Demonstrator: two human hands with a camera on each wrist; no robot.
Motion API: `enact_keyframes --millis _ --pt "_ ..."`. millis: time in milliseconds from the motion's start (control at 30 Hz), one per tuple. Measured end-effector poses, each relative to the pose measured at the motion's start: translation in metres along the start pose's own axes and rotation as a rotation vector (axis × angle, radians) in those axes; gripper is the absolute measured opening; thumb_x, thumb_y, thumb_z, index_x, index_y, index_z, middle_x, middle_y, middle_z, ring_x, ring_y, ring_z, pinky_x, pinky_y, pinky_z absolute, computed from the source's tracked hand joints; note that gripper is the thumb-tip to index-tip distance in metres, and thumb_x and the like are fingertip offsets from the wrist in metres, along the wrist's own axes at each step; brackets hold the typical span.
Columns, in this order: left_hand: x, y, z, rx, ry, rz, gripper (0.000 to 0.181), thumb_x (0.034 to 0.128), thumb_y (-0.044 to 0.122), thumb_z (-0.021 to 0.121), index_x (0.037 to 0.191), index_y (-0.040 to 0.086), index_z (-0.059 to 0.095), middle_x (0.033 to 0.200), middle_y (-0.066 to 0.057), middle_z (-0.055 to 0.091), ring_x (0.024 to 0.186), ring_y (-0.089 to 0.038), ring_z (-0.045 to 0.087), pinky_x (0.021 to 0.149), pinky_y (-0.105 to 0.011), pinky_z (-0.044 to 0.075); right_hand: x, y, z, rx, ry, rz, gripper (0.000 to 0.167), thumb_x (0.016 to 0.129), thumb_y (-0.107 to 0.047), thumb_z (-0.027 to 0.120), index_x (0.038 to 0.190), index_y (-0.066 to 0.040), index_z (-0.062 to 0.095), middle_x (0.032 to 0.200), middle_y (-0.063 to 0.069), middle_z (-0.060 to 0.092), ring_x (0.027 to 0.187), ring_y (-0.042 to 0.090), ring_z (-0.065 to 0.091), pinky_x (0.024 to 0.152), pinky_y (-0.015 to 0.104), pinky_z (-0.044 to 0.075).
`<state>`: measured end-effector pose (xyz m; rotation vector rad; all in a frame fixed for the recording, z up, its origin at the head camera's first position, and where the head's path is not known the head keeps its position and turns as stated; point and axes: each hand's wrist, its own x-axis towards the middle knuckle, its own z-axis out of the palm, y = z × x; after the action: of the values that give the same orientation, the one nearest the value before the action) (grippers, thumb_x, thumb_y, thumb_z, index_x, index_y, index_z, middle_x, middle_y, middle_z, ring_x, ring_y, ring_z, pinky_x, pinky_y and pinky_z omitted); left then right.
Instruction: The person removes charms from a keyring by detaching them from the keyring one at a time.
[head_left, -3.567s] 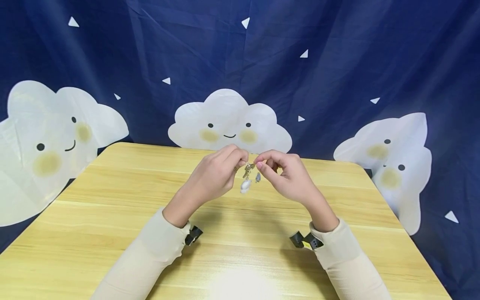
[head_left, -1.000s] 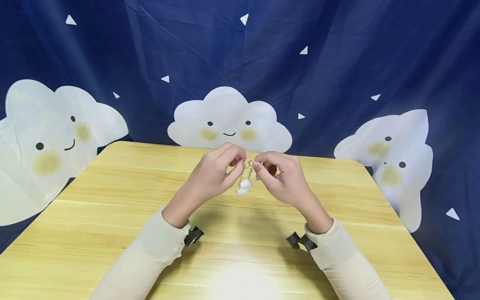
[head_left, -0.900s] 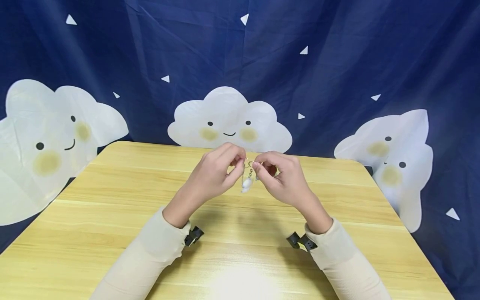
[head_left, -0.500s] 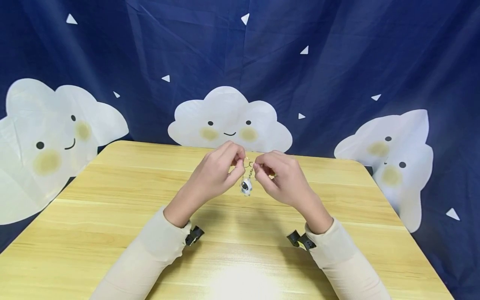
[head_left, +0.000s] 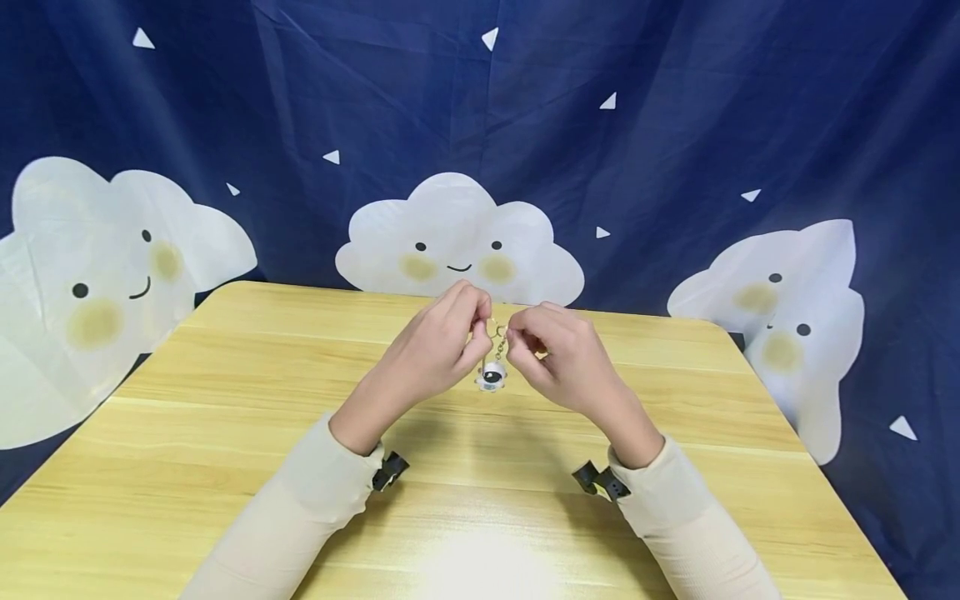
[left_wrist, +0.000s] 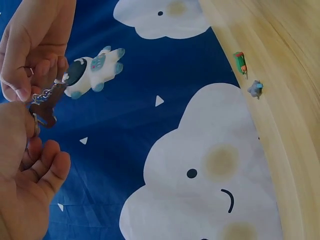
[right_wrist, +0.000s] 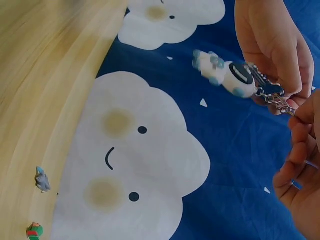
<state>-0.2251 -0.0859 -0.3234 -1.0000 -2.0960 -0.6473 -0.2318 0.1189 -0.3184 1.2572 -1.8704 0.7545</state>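
A keychain hangs between my two hands above the table. Its charm is a small white-and-blue astronaut [head_left: 492,377] with a dark visor, dangling from a metal chain [left_wrist: 44,95]. At the top is a metal split ring [head_left: 498,331]. My left hand [head_left: 435,346] pinches the ring's left side between thumb and fingers. My right hand [head_left: 558,350] pinches the opposite side at the ring and chain; the fingertips hide the exact part. A brown, metallic-looking piece [left_wrist: 47,111] hangs beside the chain in the left wrist view.
Two small figures stand near the wooden table's [head_left: 225,400] far edge in the wrist views: a green-and-red one [left_wrist: 240,64] and a grey-blue one [left_wrist: 256,89]. Behind hangs a navy curtain [head_left: 420,92] with smiling white clouds. Each wrist wears a black camera [head_left: 390,471].
The astronaut has swung and turned so its visor now faces me. Earlier my hands were slightly farther apart; since then the right hand has come in and both have stayed nearly still.
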Motion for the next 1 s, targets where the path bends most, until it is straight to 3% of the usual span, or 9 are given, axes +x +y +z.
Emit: enact_keyframes --millis 267,633,1000 --pt "-0.0014 -0.0006 -0.0007 -0.023 -0.046 -0.015 0.009 0.0883 0.001 0.049 0.097 0.002 0.051 0.086 -0.005 0.048 0.072 -0.015 0.044 0.061 -0.024 0.041 -0.0012 -0.0006 0.0014 -0.036 -0.024 0.01 0.01 0.084 -0.002 0.051 0.08 -0.008 0.058 0.067 0.0 0.051 0.061 0.012 0.045 0.053 0.026 0.037" --pt "0.0025 -0.0005 -0.0046 -0.122 -0.043 0.055 0.007 0.0951 -0.002 0.052 0.1 0.001 0.057 0.092 -0.007 0.055 0.078 -0.016 0.05 0.066 -0.025 0.046 -0.0022 0.0017 -0.0039 -0.057 -0.119 0.062 0.013 0.089 -0.006 0.047 0.078 -0.009 0.052 0.066 -0.002 0.045 0.058 0.01 0.039 0.051 0.025 0.034" --pt "0.0057 0.0 -0.0096 -0.172 -0.016 0.102 0.007 0.0995 -0.005 0.059 0.101 0.001 0.06 0.097 -0.009 0.061 0.086 -0.018 0.055 0.074 -0.027 0.05 -0.0024 0.0056 -0.005 0.082 -0.111 0.099 0.017 0.093 -0.004 0.05 0.078 -0.01 0.055 0.065 -0.005 0.045 0.056 0.007 0.036 0.051 0.025 0.032"
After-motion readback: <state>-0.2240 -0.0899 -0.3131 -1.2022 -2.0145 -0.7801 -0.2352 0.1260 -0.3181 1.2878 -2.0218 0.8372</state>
